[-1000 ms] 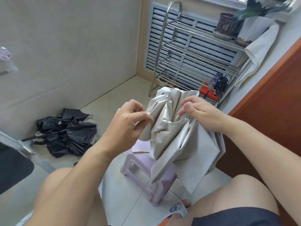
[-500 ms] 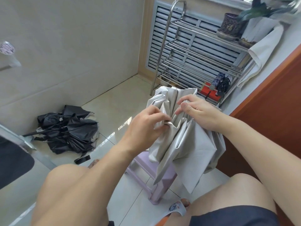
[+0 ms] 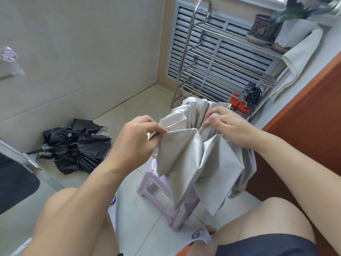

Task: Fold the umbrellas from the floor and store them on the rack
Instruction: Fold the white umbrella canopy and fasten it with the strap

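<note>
Left hand: I am seeing the left hand (image 3: 137, 139) at the centre of the frame, its fingers curled and pinching a fold of the grey umbrella (image 3: 195, 163).
Right hand: the right hand (image 3: 227, 126) is gripping the gathered cloth right of centre, with the thumb pressing on a pleat.
Grey umbrella: it is hanging between both hands, half folded, above the lilac stool (image 3: 166, 193).
Black umbrella: the black umbrella (image 3: 77, 146) is lying unfolded on the floor at the left, near the wall.
Rack: the metal rack (image 3: 217, 58) is standing at the upper right; a folded dark umbrella (image 3: 249, 93) is lying on its lower shelf.
</note>
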